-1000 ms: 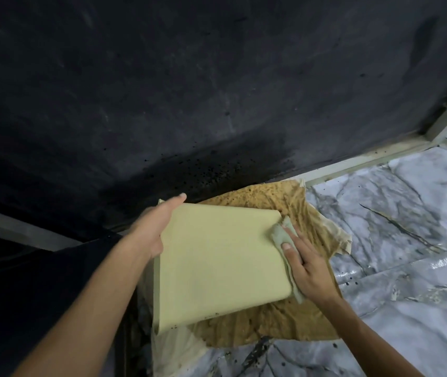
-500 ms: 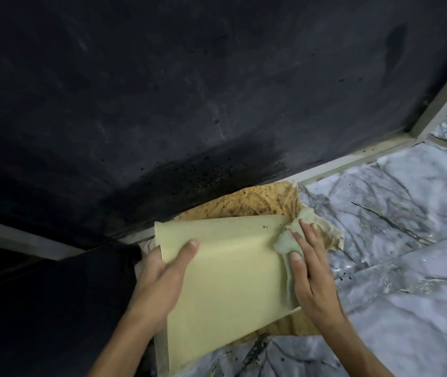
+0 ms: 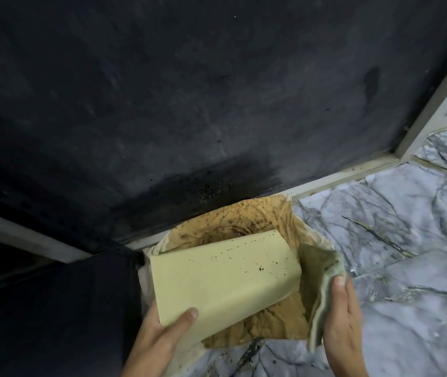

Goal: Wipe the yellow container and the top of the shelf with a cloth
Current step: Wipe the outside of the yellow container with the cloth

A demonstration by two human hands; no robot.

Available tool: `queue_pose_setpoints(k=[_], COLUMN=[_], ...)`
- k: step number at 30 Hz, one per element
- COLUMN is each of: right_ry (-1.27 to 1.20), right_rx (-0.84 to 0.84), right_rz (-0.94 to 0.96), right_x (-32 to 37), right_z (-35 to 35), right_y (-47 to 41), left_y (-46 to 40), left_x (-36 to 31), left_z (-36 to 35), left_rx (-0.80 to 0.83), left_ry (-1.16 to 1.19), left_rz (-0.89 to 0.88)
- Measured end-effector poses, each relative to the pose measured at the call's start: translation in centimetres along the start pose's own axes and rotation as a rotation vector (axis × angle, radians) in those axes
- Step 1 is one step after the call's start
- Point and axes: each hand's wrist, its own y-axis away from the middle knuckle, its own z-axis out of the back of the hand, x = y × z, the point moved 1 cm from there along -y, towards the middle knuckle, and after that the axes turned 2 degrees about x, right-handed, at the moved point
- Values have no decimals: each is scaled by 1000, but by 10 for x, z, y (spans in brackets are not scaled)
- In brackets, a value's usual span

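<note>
The pale yellow container (image 3: 222, 278) is held tilted above a stained brown sheet, its flat side up and speckled with dark specks near the far end. My left hand (image 3: 160, 336) grips its near corner, thumb on top. My right hand (image 3: 344, 325) holds a greenish cloth (image 3: 320, 284) just off the container's right end; the cloth hangs down beside my palm. The marble-patterned shelf top (image 3: 396, 235) lies under both.
A stained, crumpled brown paper (image 3: 244, 219) lies on the shelf under the container. A dark wall (image 3: 189, 91) rises behind, with a white frame (image 3: 347, 175) along its base and right side. Dark crumbs dot the shelf surface.
My left hand slid from the container's far edge to its near corner and turned it. The cloth came off the container's face and now sits past its right end.
</note>
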Motion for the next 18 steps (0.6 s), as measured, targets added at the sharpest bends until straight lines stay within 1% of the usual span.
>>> queue_pose_setpoints(k=[2,3,5,6,7,8,9,10,11,13,16,18], right_ry=[-13,-61,-235,-264,-235,-166,-79,0,89,249,516,724], right_rx=[-13,-14,41,80,94,103,120,179,281,491,730,866], right_rz=[-20,-32,-72,-64,-29,56,191,307,385,440,512,665], right_x=[0,-1,3,7,13,21,33,44,50,63,59,54], right_z=[7,10,12,12,11,7,1,-9,-24,-61,-106,-132], right_y=[-2,-2,-4,-4,-3,-3,-1,1,4,14,26,35], left_y=[-4,-6,-8,-8,-8,-7,-7,-7,-9,-11,-12,-12], left_x=[4,6,9,10,10,10,10,10,10,10,7,5], left_z=[4,5,7,7,6,6,6,6,7,6,6,5], left_rx=[-18,-25,-31,-20,-3,13,21,23,26,47,82,127], left_ry=[45,57,62,54,39,16,-7,-25,-33,-53,-116,-161], left_rz=[-23,-30,-51,-68,-93,-115,-131,-141,-154,-178,-232,-287])
